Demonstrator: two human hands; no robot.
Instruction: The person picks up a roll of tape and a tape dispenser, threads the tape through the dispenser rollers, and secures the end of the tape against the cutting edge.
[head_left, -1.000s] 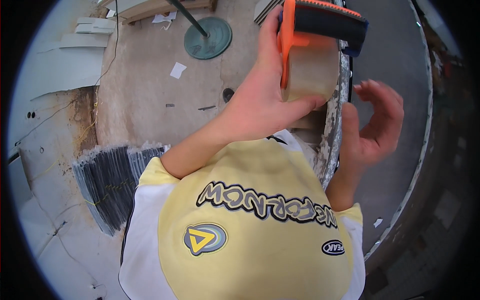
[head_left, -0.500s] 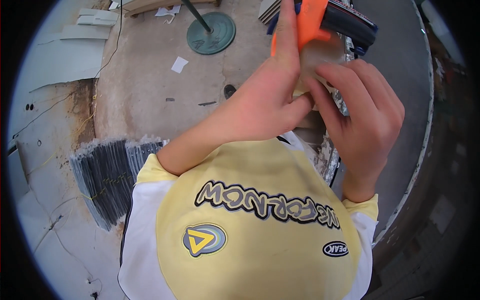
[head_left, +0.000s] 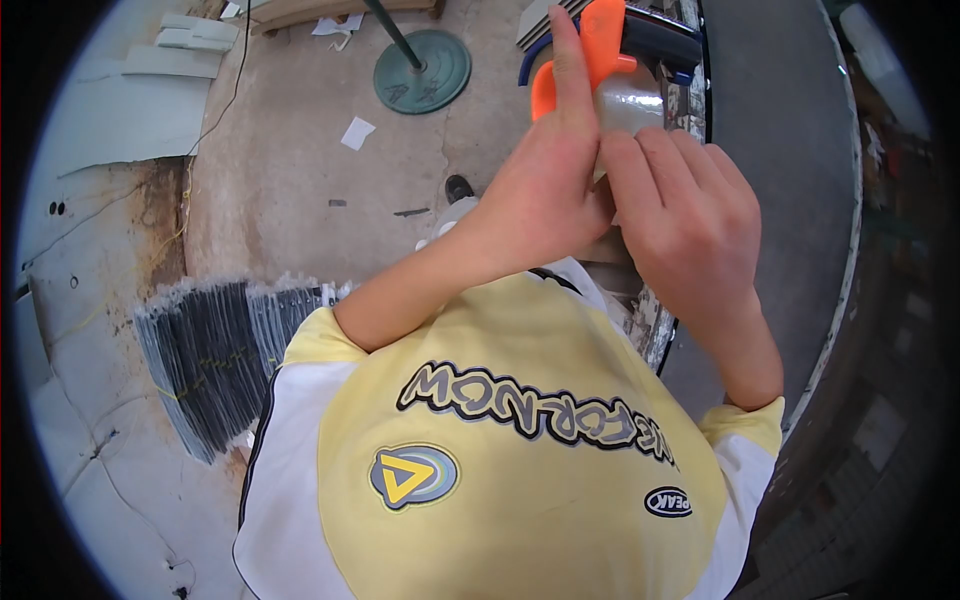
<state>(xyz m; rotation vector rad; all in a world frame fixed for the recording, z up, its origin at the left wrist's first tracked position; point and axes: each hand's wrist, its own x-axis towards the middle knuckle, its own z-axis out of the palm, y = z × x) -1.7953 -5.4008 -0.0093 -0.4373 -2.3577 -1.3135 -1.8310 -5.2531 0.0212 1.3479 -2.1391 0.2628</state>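
At the upper centre of the frame, the left hand (head_left: 535,195) has its grip clamped on an orange tape dispenser (head_left: 600,45), index finger stretched along the handle. The right hand (head_left: 690,215) lays its fingers, held together, on the clear tape roll (head_left: 630,105). Left of them, a green round base plate (head_left: 423,72) lies on the concrete floor (head_left: 270,180).

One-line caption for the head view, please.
Left hand grips an orange tape dispenser while right hand fingers its tape roll.
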